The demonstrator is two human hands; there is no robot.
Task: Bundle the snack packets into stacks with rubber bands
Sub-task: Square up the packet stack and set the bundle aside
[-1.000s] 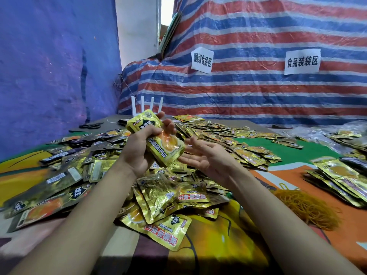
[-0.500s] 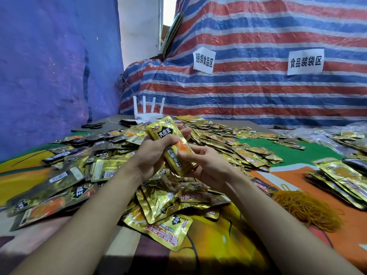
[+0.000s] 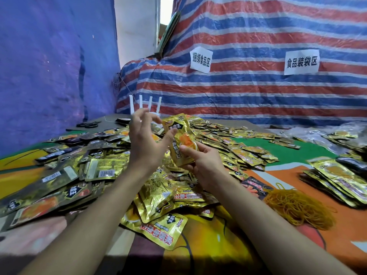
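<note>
The right hand grips a stack of gold packets, orange snack showing inside; the left hand is spread beside it. Rubber bands lie right of both.

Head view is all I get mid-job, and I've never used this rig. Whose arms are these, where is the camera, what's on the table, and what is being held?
There is no machine here. These are a person's two bare arms, filmed by one wide-angle camera worn on the head and looking forward and down. The right hand grips the held packets, gold snack packs, apparently several together, upright above the table. The left hand is beside them with its fingers spread, holding nothing that I can see. Below them a loose pile of packets lies on the patterned table cover. To the right are a heap of rubber bands and further packets.
</note>
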